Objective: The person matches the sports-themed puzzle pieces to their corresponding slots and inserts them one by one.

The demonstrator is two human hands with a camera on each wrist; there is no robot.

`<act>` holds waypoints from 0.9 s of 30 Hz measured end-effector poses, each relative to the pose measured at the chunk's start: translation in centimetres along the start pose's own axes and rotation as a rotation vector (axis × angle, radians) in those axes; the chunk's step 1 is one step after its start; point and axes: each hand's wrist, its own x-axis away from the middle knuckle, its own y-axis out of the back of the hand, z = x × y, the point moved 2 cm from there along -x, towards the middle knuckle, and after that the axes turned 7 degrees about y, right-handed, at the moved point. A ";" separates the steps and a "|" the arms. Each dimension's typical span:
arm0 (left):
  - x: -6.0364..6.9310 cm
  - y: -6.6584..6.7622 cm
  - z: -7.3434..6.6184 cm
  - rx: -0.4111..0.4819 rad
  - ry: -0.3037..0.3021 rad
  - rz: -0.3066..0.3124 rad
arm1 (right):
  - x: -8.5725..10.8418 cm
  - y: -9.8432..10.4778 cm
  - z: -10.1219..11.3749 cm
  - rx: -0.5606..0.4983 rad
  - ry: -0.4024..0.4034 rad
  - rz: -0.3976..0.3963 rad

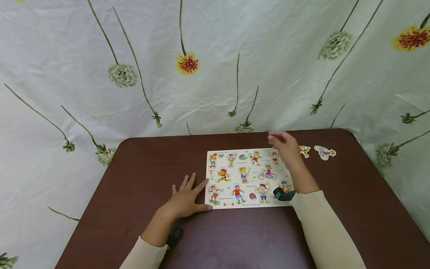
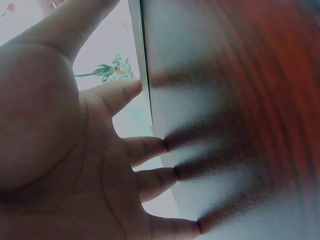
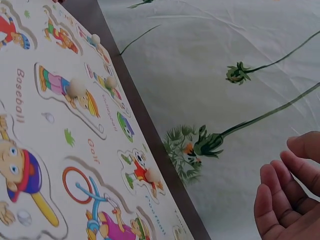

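Observation:
A white wooden puzzle board [image 1: 234,171] printed with sports figures lies on the table. My left hand [image 1: 184,200] rests at its left side, fingers spread; its thumb and index finger touch the board's edge, while the other fingertips press on the tabletop. Over the board's far right corner hovers my right hand [image 1: 284,148], its fingers loosely bent and nothing visible between them. The right wrist view shows round knobs [image 3: 76,88] on several pieces, among them a golf figure [image 3: 55,82]. Two loose pieces lie right of the board: a cyclist piece [image 1: 324,152] and a partly hidden figure [image 1: 304,151].
The dark brown table [image 1: 151,160] has rounded far corners. Behind it hangs a pale cloth [image 1: 208,97] printed with flowers, close to the far table edge. Dark wrist straps [image 1: 283,194] sit at both cuffs.

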 end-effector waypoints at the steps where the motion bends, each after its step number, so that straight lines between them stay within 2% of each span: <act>1: 0.0 0.0 0.0 0.001 0.000 0.000 | -0.1 0.3 -0.1 0.013 -0.005 -0.005; 9: 0.2 0.1 -0.1 0.009 0.000 0.000 | -0.6 2.4 -1.4 0.101 -0.075 -0.046; 16: 0.1 0.2 -0.1 0.010 0.001 -0.002 | -1.1 4.3 -2.4 0.244 -0.100 -0.042; 20: 0.2 0.2 -0.1 0.010 0.002 -0.003 | -1.5 5.0 -3.0 0.360 -0.080 -0.008; 27: 0.1 0.0 0.0 0.014 -0.001 0.002 | -2.5 5.2 -4.3 0.563 -0.042 0.104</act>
